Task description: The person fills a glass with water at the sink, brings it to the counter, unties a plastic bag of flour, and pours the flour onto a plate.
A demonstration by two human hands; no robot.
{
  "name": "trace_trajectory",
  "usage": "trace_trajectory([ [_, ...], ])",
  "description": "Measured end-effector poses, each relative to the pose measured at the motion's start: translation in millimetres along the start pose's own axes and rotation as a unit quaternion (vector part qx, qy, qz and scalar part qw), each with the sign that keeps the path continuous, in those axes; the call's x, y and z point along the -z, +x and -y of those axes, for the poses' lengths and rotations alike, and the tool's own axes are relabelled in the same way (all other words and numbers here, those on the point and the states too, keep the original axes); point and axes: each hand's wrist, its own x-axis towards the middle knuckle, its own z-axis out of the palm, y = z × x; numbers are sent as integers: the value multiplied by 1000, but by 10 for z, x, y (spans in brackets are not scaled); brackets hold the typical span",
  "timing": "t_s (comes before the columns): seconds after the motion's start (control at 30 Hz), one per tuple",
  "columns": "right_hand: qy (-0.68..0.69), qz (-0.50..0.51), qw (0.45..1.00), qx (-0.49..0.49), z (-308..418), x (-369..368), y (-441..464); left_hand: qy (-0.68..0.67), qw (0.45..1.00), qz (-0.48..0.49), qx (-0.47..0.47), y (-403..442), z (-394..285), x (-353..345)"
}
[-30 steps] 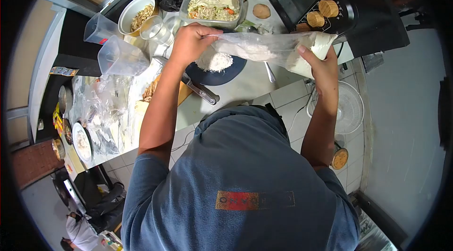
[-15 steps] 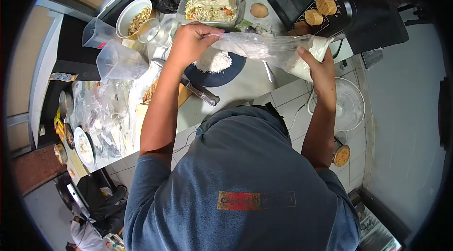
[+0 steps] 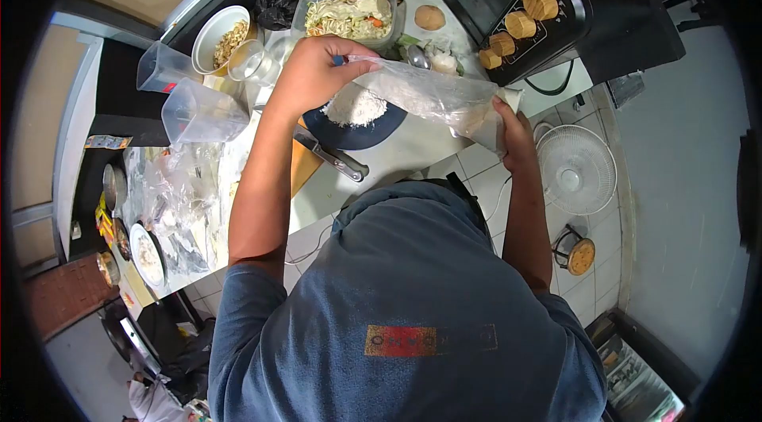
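A clear plastic bag (image 3: 432,94) with some white powder in it is stretched between my two hands. My left hand (image 3: 327,74) pinches one end of the bag between thumb and fingers. At the other end, my right hand (image 3: 516,134) is wrapped round the fuller, bunched part. Below my left hand, a dark plate (image 3: 373,134) carries a heap of white powder (image 3: 355,107) that looks like flour. A knife (image 3: 333,156) with a dark handle lies beside the plate, partly over a wooden board (image 3: 305,168).
Behind the hands stand a plastic container (image 3: 397,13) of shredded vegetables and a white bowl (image 3: 208,37) of chopped pieces. Two clear plastic containers (image 3: 198,114) are at the left. A black oven (image 3: 548,29) with wooden knobs is at the right. A fan (image 3: 575,172) stands beyond the counter edge.
My right hand has moved slightly down and left, lowering its end of the bag. The bag now hangs more slanted and bunched. My left hand has barely shifted.
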Motion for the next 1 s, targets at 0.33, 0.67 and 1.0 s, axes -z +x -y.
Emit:
trace_trajectory([
  [0.33,-332,-77,939,36,-58,-36,56,-27,999,16,29,95,-180,-80],
  [0.67,-551,-172,795,185,151,-141,-18,-36,999,8,-8,148,-211,-152],
  [1.0,-368,214,786,449,568,-1091,133,-26,1000,4,-2,172,-285,-153],
])
